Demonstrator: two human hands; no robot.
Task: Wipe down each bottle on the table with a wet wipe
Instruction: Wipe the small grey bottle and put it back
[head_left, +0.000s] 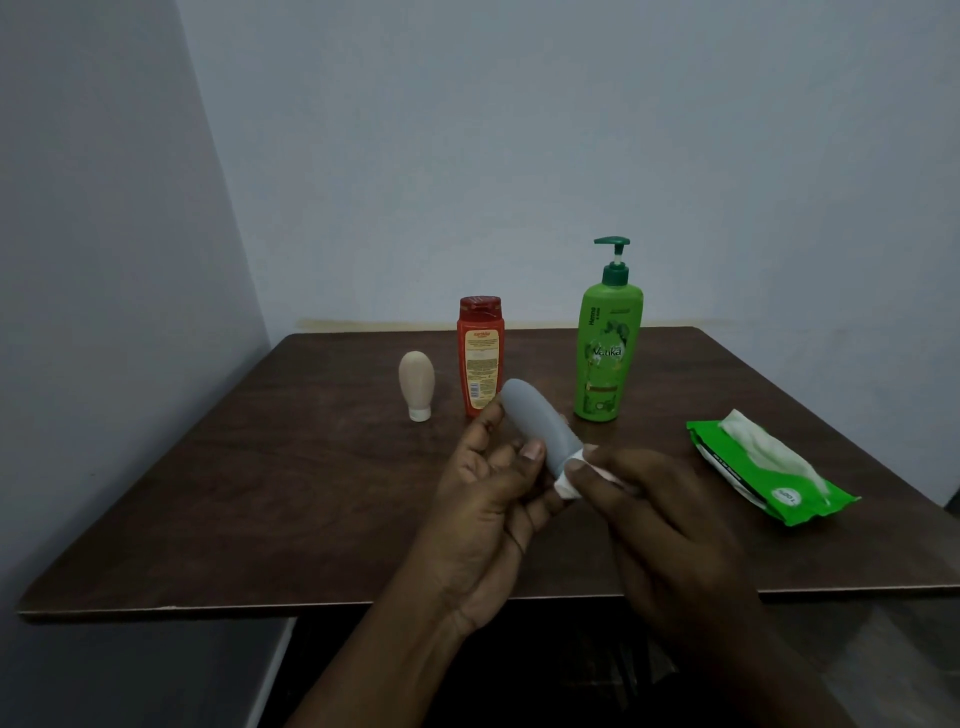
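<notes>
Left hand (488, 483) grips the small grey squeeze bottle (535, 423) tilted, steadying it while right hand (660, 499) pinches a white wet wipe (569, 486) round its cap end.

The table (208, 493) lies open left; beige bottle (416, 382), red bottle (479, 358), pump bottle (608, 348) stand behind.

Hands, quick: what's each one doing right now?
Left hand: holds the grey squeeze bottle.
Right hand: pinches a white wet wipe at its cap end.
</notes>
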